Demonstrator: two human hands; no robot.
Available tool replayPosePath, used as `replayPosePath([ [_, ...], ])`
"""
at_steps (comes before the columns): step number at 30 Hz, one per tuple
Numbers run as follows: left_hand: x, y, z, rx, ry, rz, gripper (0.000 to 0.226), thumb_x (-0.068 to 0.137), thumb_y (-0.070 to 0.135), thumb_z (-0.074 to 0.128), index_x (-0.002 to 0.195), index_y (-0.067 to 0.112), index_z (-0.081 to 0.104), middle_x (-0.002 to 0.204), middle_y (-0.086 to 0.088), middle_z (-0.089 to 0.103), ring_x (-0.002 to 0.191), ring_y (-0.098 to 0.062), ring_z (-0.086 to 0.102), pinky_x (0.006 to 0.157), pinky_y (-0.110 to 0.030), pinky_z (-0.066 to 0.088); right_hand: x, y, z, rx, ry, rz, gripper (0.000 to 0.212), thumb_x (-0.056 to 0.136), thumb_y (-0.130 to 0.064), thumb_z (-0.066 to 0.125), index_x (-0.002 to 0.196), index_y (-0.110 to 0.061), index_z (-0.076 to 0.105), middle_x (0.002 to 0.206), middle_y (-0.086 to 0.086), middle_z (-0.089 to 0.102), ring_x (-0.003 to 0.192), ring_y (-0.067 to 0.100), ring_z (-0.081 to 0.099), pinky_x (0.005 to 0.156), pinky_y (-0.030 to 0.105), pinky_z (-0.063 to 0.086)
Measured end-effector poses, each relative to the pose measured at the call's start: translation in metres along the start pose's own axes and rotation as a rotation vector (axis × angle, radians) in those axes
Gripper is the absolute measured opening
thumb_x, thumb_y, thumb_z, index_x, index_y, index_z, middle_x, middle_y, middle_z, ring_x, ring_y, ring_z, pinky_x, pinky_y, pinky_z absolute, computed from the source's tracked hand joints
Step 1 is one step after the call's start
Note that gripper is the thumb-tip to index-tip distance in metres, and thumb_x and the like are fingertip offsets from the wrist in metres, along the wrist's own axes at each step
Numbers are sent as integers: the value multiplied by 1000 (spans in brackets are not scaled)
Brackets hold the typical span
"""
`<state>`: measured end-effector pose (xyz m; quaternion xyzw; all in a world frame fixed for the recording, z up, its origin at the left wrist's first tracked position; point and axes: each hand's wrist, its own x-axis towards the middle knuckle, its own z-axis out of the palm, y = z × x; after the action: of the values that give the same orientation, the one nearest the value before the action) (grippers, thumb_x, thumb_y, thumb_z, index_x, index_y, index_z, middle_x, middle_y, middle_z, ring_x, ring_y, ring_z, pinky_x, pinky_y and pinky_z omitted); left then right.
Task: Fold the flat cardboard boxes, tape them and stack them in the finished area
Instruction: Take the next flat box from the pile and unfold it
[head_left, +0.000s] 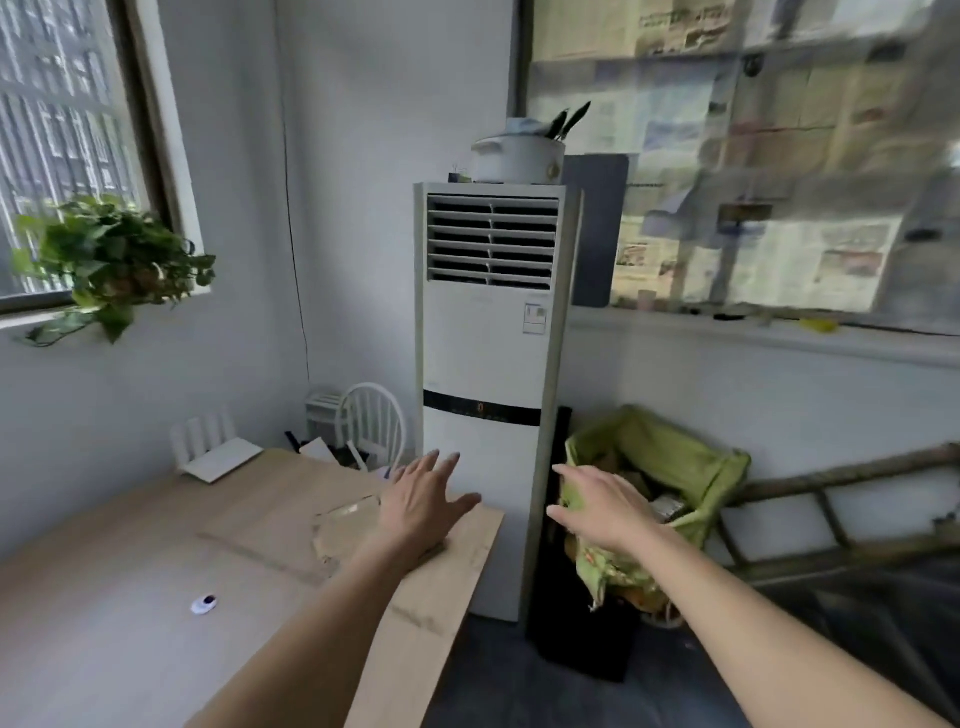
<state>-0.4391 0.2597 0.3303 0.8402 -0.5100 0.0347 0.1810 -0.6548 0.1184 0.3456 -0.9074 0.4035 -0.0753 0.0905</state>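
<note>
Left hand (423, 501) over flat cardboard (291, 525), right hand (602, 512) apart

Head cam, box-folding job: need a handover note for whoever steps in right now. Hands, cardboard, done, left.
Left hand: open, fingers spread, over the flat cardboard near the far right corner of the wooden table; contact unclear.
Right hand: open, holding nothing, in the air in front of the green bag beside the floor air conditioner.
Cardboard: lies flat on the table, unfolded, with a torn patch by the left hand.
Done: no folded, taped or stacked box in view.
Left: fold, tape, stack. No tape in view; the small white object on the table is too small to identify.
</note>
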Motion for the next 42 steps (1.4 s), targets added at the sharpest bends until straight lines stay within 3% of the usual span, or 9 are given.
replayPosePath([
  [6, 109, -18, 31, -10, -2, -65, 79, 92, 69, 48, 157, 30, 26, 161, -4, 32, 145, -25, 35, 116, -40, 30, 123, 8, 0, -4, -31, -57, 71, 93, -58, 55, 156, -36, 29, 162, -6, 33, 146, 22, 34, 116, 36, 30],
  [15, 194, -97, 55, 17, 23, -240, 72, 93, 63, 52, 153, 29, 33, 151, -2, 44, 135, -23, 45, 108, -37, 36, 276, -23, 49, 34, -143, -200, 72, 91, -57, 56, 155, -37, 30, 161, -6, 33, 145, 20, 36, 117, 36, 30],
  [26, 269, -238, 164, 26, -62, -665, 82, 91, 65, 55, 157, 27, 24, 160, -7, 33, 140, -27, 42, 108, -44, 44, 481, -94, 214, 165, -407, -467, 73, 90, -62, 56, 155, -38, 30, 160, -4, 34, 141, 23, 42, 111, 42, 41],
  [29, 281, -262, 202, 32, -97, -766, 82, 91, 66, 54, 157, 27, 26, 158, -6, 37, 139, -27, 44, 109, -42, 43, 522, -96, 273, 206, -539, -464, 76, 86, -66, 57, 153, -40, 31, 161, -4, 33, 144, 22, 38, 113, 47, 39],
  [33, 284, -288, 257, 27, -171, -868, 77, 92, 63, 54, 156, 28, 28, 146, -2, 47, 128, -24, 52, 100, -37, 46, 553, -83, 344, 184, -670, -429, 76, 87, -64, 59, 153, -39, 32, 160, -6, 32, 144, 21, 37, 113, 49, 39],
  [36, 282, -304, 300, -18, -227, -935, 78, 93, 62, 54, 156, 27, 26, 150, -4, 43, 134, -24, 47, 103, -38, 43, 569, -72, 393, 210, -756, -407, 79, 86, -61, 60, 155, -34, 31, 161, -1, 30, 146, 20, 34, 116, 49, 35],
  [42, 287, -336, 367, -73, -287, -1042, 84, 92, 66, 53, 159, 29, 19, 163, -6, 26, 145, -26, 34, 113, -40, 37, 595, -65, 464, 233, -818, -318, 91, 83, -63, 63, 158, -41, 16, 167, 3, 15, 152, 24, 24, 119, 49, 29],
])
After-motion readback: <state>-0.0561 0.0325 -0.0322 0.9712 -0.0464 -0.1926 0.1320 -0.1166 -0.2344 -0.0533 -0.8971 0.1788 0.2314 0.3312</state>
